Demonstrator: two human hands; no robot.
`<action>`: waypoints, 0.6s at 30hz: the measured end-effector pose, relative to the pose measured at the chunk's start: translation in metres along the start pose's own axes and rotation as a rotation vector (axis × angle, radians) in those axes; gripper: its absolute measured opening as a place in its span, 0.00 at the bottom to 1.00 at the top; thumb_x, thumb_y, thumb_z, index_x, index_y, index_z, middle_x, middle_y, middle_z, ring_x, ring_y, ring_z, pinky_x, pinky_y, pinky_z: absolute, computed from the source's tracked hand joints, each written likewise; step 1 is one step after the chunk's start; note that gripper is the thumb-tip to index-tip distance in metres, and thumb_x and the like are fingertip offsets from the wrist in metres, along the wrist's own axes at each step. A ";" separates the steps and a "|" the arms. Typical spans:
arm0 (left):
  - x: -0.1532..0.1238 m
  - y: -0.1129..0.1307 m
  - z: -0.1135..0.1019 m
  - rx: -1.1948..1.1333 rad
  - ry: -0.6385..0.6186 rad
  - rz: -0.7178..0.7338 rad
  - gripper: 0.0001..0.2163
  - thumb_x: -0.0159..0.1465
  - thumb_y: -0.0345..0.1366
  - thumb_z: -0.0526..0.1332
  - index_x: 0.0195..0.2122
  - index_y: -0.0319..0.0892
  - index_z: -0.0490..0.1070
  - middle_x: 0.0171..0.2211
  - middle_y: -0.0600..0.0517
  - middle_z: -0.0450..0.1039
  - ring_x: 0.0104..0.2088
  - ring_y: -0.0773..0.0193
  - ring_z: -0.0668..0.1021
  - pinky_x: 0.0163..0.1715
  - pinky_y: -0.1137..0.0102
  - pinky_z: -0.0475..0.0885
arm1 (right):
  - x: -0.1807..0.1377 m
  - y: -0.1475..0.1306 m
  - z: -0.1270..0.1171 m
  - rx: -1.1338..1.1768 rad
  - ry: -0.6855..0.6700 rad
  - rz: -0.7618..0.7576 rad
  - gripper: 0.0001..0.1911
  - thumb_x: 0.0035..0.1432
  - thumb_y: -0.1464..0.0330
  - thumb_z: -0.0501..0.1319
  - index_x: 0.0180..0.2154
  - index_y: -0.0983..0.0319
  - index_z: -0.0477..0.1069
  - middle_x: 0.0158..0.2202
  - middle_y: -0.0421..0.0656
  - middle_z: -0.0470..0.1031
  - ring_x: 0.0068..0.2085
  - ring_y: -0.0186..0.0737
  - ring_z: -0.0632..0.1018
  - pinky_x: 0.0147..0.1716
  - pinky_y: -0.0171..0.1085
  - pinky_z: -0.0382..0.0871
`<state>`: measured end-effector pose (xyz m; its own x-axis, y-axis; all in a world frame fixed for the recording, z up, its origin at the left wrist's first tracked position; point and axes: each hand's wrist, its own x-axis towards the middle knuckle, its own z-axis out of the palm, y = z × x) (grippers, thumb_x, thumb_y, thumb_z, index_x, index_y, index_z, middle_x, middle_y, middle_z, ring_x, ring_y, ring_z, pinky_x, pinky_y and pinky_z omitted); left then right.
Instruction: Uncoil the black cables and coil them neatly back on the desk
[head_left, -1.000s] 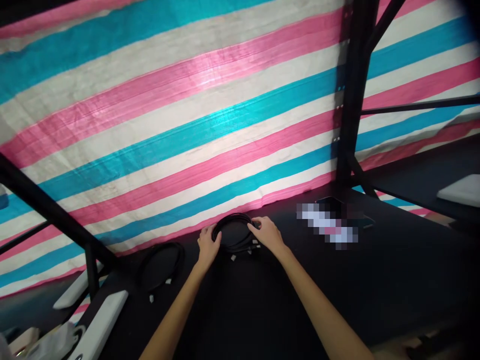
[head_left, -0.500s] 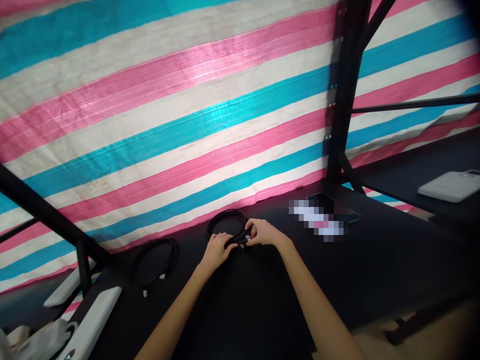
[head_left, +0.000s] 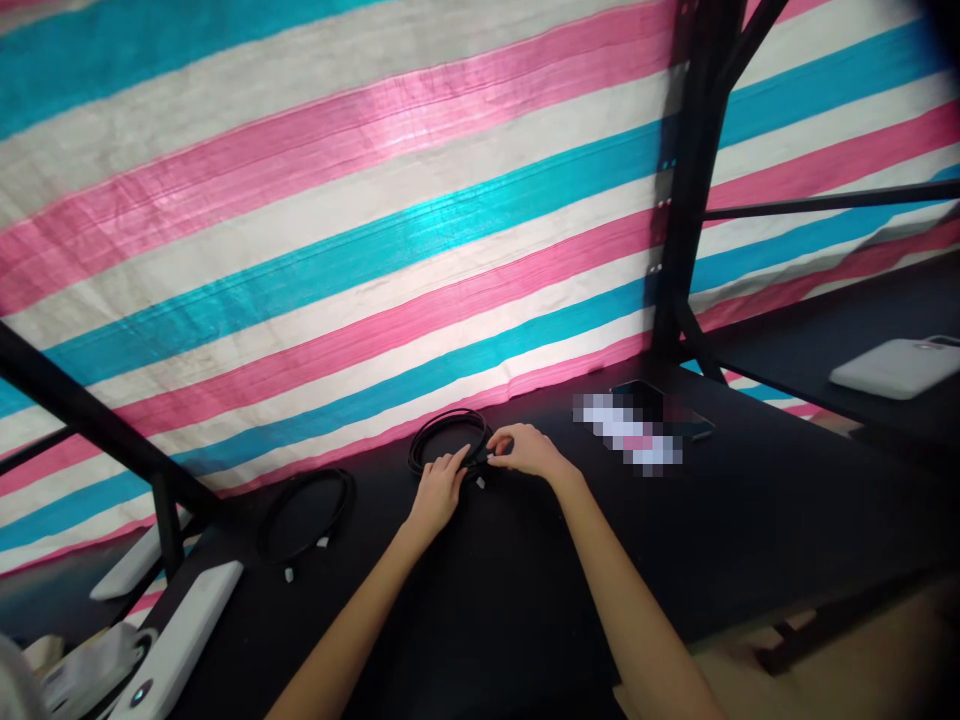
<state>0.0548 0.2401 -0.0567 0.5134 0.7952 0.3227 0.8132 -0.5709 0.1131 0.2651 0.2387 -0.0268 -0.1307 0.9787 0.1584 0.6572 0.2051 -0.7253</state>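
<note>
The left hand point(head_left: 439, 492) hides part of the black cable coil point(head_left: 414, 452); right of the coil, a pale item point(head_left: 628, 436) is pixelated; well left of it, the bottom edge crops a white bar point(head_left: 184, 640).

black cable point(head_left: 415, 450) | wound in round loops | lying on dark table point(head_left: 525, 580) | pale plug point(head_left: 481, 483) at near side

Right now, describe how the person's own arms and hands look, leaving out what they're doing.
The left hand and right hand are ungloved. No sleeve shows on the left forearm or right forearm, and no watch or bracelet is visible.
</note>
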 end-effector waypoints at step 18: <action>-0.066 -0.063 -0.040 0.177 0.217 -0.568 0.20 0.66 0.35 0.50 0.58 0.34 0.60 0.55 0.35 0.65 0.56 0.49 0.66 0.53 0.55 0.60 | 0.002 -0.009 0.009 -0.066 0.111 -0.114 0.14 0.52 0.60 0.63 0.42 0.55 0.75 0.42 0.41 0.72 0.28 0.32 0.74 0.28 0.34 0.64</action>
<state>-0.0411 0.2151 -0.0477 -0.0637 0.8943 0.4429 0.9850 -0.0150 0.1719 0.2518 0.2389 -0.0261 -0.1262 0.9414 0.3128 0.6907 0.3097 -0.6535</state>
